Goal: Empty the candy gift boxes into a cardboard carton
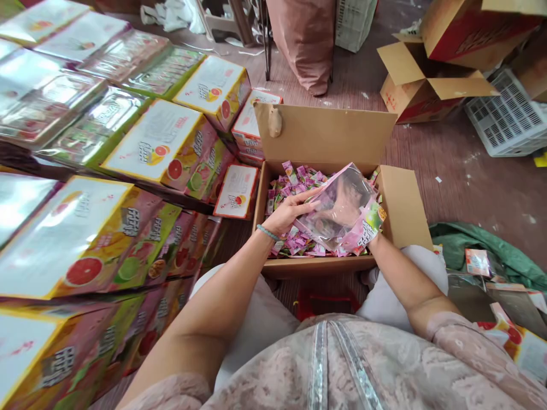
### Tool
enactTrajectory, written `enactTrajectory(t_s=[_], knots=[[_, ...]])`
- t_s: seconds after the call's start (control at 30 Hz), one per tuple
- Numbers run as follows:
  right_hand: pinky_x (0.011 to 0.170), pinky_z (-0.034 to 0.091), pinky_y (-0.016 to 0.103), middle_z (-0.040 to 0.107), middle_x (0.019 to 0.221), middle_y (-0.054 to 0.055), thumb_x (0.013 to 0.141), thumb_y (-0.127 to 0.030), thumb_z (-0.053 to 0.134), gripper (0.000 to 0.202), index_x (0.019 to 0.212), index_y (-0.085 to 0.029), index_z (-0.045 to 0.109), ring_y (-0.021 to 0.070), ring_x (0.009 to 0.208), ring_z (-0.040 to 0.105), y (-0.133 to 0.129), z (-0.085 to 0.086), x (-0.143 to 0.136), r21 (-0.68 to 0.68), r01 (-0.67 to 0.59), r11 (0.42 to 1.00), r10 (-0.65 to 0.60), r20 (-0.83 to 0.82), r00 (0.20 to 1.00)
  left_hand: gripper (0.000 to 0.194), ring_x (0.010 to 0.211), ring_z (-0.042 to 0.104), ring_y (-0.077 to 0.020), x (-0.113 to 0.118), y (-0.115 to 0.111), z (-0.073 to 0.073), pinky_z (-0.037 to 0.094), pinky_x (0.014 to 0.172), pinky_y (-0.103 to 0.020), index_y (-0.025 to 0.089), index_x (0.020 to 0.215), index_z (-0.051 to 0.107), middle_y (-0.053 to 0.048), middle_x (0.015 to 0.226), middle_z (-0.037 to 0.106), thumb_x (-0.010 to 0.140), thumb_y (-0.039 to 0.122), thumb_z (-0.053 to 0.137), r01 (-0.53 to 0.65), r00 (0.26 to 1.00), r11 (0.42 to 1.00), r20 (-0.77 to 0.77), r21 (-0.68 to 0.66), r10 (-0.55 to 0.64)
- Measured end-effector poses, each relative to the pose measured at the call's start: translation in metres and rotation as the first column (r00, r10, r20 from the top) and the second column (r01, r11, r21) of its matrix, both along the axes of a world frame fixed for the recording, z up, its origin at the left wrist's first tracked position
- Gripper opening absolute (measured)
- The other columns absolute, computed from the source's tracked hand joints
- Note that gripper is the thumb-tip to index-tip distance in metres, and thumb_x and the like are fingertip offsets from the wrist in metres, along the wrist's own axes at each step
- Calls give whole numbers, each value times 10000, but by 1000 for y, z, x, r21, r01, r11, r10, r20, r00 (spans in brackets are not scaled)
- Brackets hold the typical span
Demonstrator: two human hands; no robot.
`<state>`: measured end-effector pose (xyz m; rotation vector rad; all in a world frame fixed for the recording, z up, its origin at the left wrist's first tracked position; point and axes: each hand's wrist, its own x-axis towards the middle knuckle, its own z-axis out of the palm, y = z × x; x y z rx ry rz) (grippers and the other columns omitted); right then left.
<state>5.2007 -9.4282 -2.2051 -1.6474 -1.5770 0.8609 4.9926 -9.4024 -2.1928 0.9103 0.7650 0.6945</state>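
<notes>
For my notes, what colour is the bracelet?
The bracelet is pale blue-green, best seen in the head view.

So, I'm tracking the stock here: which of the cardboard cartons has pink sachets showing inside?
The carton nearest the person: pink sachets show inside it, while none can be seen in the cartons stacked at back right.

Reddish-brown floor [453, 185], grey stool [241, 23], seemingly plastic.
</notes>
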Motion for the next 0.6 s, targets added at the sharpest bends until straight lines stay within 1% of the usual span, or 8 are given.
enactTrajectory(t_s=[0.07, 0.13, 0.23, 0.33, 0.43, 0.47, 0.53, 0.6], knots=[[1217, 388, 623, 648, 1275, 165, 862, -697, 820, 749, 1396, -199, 651, 463, 1469, 430, -1, -5, -9, -47, -33, 998, 37, 83, 996, 558, 1541, 538, -350, 2, 1, -4, 442, 1292, -449, 281, 1285, 853, -65, 1554, 682, 739, 344, 952, -10, 1000, 1000, -25, 1, 10], [1191, 418, 617, 635, 1275, 140, 960, -659, 720, 639, 1444, -250, 638, 450, 1470, 438, -5, -7, -15, -90, -122, 989, 130, 100, 986, 569, 1537, 544, -351, 1, 2, -6, 445, 1292, -444, 282, 1296, 849, -65, 1548, 688, 738, 342, 951, -3, 999, 1000, -51, 14, 4], [1155, 459, 598, 631, 1272, 141, 992, -590, 689, 605, 1500, -269, 613, 442, 1443, 462, -14, -5, -22, -95, -206, 974, 219, 164, 962, 601, 1538, 543, -350, 0, 3, -3, 438, 1297, -454, 278, 1360, 819, -71, 1551, 685, 775, 368, 925, 31, 996, 997, -90, 64, -26], [1152, 451, 607, 620, 1313, 170, 985, -534, 704, 642, 1542, -240, 583, 451, 1420, 467, -23, -4, -33, -70, -205, 976, 217, 366, 905, 636, 1561, 512, -336, 1, 5, -2, 385, 1331, -463, 281, 1418, 783, -61, 1578, 665, 806, 407, 902, 92, 988, 985, -136, 143, -72], [1169, 416, 625, 600, 1377, 214, 1000, -484, 680, 643, 1548, -167, 567, 452, 1385, 483, -30, -6, -43, -52, -127, 990, 135, 553, 822, 669, 1559, 513, -306, 3, 7, -8, 345, 1350, -448, 296, 1461, 753, -44, 1584, 661, 819, 429, 889, 116, 980, 968, -184, 221, -75], [1165, 411, 629, 595, 1391, 230, 1008, -474, 665, 641, 1544, -138, 565, 450, 1361, 498, -31, -7, -44, -57, -112, 992, 124, 602, 789, 680, 1530, 543, -301, 4, 8, -10, 364, 1338, -448, 291, 1479, 740, -49, 1576, 667, 829, 435, 878, 116, 976, 966, -205, 231, -69], [1147, 414, 628, 604, 1389, 245, 1030, -447, 625, 610, 1531, -103, 569, 436, 1307, 530, -30, -13, -38, -89, -116, 989, 145, 666, 732, 708, 1421, 635, -301, 2, 9, -14, 458, 1266, -471, 265, 1536, 691, -77, 1544, 689, 869, 459, 833, 118, 965, 969, -253, 216, -61], [1137, 428, 590, 638, 1353, 225, 1040, -393, 604, 544, 1507, -113, 592, 404, 1274, 552, -25, -23, -25, -141, -177, 974, 226, 659, 717, 729, 1319, 691, -301, -3, 11, -16, 538, 1173, -483, 240, 1587, 637, -106, 1522, 701, 915, 479, 786, 113, 952, 966, -303, 231, -39]])
